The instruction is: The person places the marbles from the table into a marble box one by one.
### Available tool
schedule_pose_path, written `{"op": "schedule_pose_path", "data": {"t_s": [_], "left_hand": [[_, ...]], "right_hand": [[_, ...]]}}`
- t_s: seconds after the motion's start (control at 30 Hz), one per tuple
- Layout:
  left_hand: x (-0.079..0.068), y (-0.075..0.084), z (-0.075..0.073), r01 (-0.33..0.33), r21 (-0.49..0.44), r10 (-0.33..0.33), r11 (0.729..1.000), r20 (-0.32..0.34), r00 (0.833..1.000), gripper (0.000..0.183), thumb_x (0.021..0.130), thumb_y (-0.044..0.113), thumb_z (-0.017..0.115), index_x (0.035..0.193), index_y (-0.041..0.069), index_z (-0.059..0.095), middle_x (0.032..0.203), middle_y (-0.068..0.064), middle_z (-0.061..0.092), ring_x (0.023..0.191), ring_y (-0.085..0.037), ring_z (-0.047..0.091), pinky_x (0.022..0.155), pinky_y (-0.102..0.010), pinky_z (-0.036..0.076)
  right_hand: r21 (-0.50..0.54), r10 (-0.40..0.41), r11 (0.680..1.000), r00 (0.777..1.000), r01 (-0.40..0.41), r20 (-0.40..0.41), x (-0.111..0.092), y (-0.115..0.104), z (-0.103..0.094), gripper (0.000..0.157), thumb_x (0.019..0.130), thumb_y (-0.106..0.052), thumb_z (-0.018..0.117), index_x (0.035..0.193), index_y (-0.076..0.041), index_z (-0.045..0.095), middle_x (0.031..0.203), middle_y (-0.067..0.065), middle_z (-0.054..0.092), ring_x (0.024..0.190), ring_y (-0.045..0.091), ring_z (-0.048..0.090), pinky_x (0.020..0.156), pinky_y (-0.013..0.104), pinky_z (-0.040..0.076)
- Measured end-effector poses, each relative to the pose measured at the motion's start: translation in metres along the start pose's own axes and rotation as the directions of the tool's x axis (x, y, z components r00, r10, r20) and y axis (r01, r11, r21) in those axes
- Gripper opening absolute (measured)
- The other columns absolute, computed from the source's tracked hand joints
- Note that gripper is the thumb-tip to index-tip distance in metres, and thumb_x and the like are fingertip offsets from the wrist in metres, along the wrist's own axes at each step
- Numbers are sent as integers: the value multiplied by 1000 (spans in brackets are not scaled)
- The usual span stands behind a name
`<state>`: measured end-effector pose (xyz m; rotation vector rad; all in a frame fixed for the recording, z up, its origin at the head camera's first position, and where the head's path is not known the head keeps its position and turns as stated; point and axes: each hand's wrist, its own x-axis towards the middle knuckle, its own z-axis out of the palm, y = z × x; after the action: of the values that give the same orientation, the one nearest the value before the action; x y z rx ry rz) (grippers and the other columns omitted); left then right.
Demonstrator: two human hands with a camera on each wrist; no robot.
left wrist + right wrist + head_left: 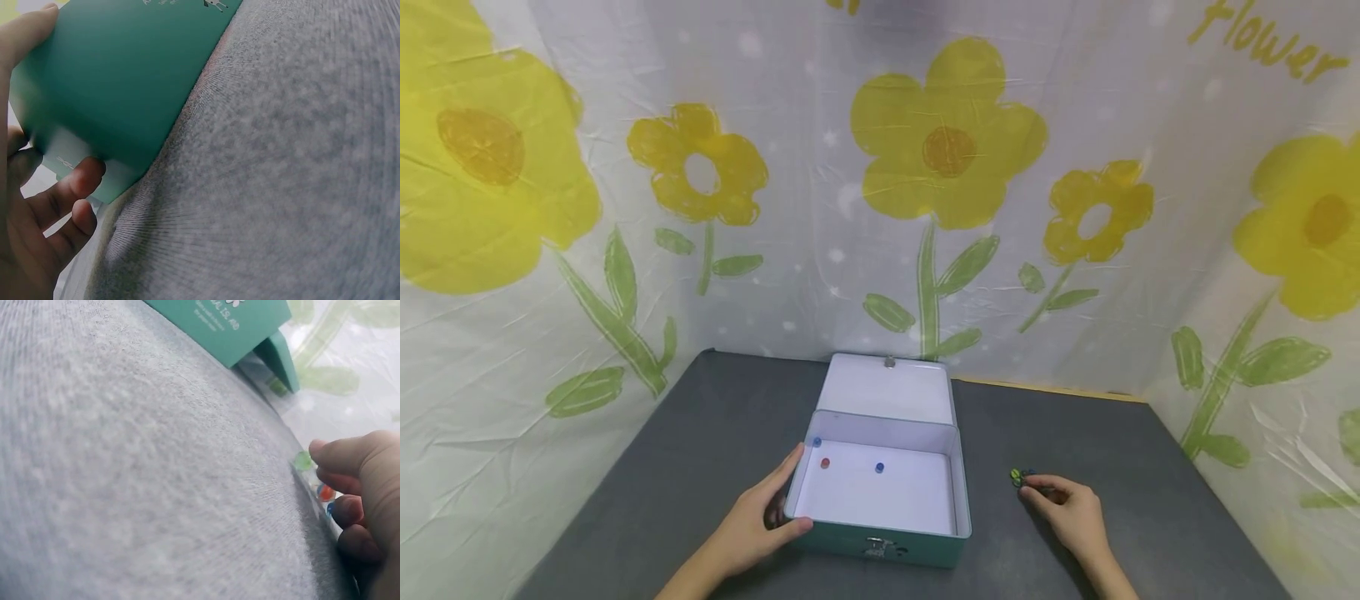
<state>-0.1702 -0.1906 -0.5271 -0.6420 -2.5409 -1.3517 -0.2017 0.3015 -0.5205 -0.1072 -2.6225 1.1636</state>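
My left hand (748,521) grips the front left corner of an open green tin box (880,542), thumb at the front rim and fingers along the left wall. In the left wrist view its bent fingers touch the box's green side (119,81). Inside lie a red marble (825,463), a blue marble (879,468) and another blue marble (817,442) by the left wall. On the right, my right hand (1071,508) has bent fingers at a small cluster of marbles (1017,477). A green marble (303,460) and an orange-red marble (325,492) show by its fingertips; whether one is pinched is hidden.
The box's lid (887,387) is folded back flat behind it, with a metal latch (890,362) at its far edge. Dark grey cloth covers the table (760,392). A white curtain (805,208) with yellow flowers hangs behind and at both sides.
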Motion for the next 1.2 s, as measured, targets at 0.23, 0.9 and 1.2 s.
{"op": "schedule_pose_path", "data": {"t_s": [0.23, 0.9, 1.2], "left_hand": [[0, 2, 1, 26, 9, -26, 1000, 8, 1000, 95, 88, 33, 86, 167, 15, 36, 138, -13, 57, 73, -1, 45, 63, -21, 44], [2, 0, -1, -16, -18, 16, 1000, 3, 1000, 95, 89, 33, 86, 167, 14, 36, 140, -18, 57, 73, -2, 46, 63, -22, 45], [1, -1, 0, -28, -27, 28, 999, 1, 1000, 95, 89, 32, 86, 167, 14, 36, 133, -16, 59, 72, -2, 46, 62, -22, 44]], "right_hand": [[23, -9, 1000, 999, 10, -36, -2, -4, -3, 22, 90, -21, 87, 107, -8, 84, 78, 2, 76, 55, 8, 57, 51, 25, 42], [177, -11, 984, 993, 32, -117, -3, -28, -11, 19, 91, -18, 86, 106, -7, 83, 68, 11, 69, 51, 9, 45, 47, 27, 38], [208, 9, 978, 998, 5, -65, 4, -32, -7, 23, 92, -20, 85, 110, -6, 82, 77, 13, 74, 54, 9, 47, 51, 27, 39]]}}
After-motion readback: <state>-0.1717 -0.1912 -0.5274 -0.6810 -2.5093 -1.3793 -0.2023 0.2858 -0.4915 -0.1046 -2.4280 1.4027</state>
